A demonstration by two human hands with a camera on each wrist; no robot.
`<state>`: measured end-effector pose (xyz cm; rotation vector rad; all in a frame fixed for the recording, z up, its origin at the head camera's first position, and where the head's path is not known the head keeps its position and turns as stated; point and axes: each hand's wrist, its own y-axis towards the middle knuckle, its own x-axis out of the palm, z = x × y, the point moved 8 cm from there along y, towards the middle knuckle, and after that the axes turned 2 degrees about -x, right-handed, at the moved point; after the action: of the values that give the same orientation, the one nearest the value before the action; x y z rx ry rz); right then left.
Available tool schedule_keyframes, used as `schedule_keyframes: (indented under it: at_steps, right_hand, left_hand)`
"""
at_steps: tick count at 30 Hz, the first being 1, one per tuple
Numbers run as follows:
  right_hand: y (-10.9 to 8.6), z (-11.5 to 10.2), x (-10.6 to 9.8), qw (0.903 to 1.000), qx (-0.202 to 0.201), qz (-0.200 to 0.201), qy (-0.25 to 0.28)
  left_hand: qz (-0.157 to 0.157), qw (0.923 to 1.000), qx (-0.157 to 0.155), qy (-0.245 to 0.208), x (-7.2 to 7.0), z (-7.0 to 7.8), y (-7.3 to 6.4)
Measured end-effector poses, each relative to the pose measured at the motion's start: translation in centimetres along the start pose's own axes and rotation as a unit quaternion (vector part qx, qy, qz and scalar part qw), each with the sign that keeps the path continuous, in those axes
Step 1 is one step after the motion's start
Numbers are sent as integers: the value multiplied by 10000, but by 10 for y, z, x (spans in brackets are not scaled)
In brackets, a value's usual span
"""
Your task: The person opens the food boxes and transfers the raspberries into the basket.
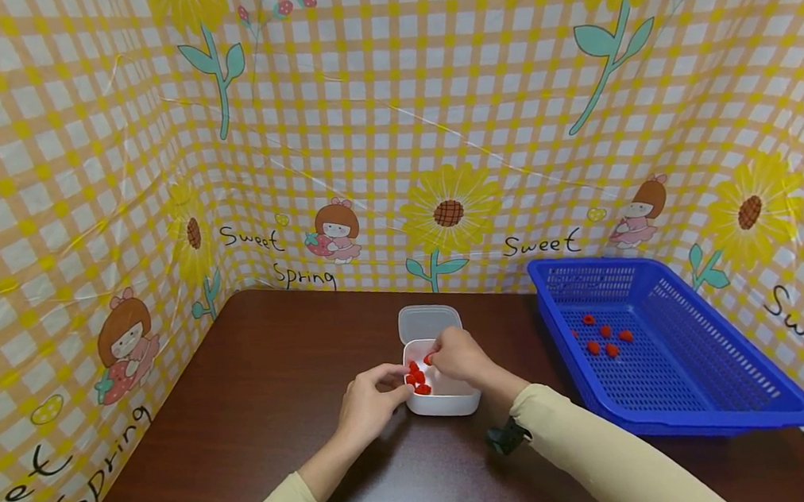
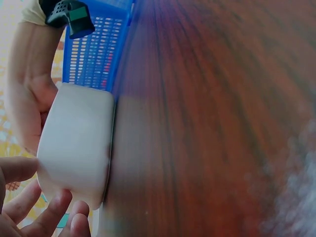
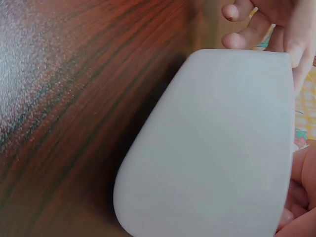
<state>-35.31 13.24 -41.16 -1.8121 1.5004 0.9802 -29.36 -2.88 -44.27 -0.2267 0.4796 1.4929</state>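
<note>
A white rectangular box point(image 1: 444, 405) stands on the table with several small red raspberries point(image 1: 420, 378) along its left side. My right hand point(image 1: 460, 353) reaches over the box's right side, fingers curled, and pinches a red raspberry point(image 1: 429, 359) above the inside. At the box's left wall is my left hand point(image 1: 371, 403), thumb and fingers spread and relaxed, fingertips right at the rim. In the left wrist view the left fingers point(image 2: 49, 212) lie loosely along the white wall point(image 2: 76, 140). The box wall point(image 3: 212, 143) hides its contents in the right wrist view.
A translucent lid point(image 1: 428, 322) lies just behind the box. To the right stands a blue perforated basket point(image 1: 684, 362) with several more raspberries point(image 1: 606, 332) on its left part. The dark brown table point(image 1: 296, 356) ends at a checked, flower-printed cloth point(image 1: 362, 127).
</note>
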Motion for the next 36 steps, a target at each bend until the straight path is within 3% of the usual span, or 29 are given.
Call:
schedule_keyframes:
  at_steps: [10,21,30,36]
  right_hand:
    - [-2,0,-20,9985,131,-82,519]
    - [-3,10,-56,9963,274,-123,809]
    - [-5,34,-91,9861,624,-182,1531]
    - [-11,51,-112,9869,655,-94,1471]
  left_hand:
    - [31,10000,11,19,-1,2,0]
    - [48,10000,-42,60,-1,1,0]
    - [13,10000,-59,4,-1,1,2]
    - [-23,9999,-110,13,1,-1,1]
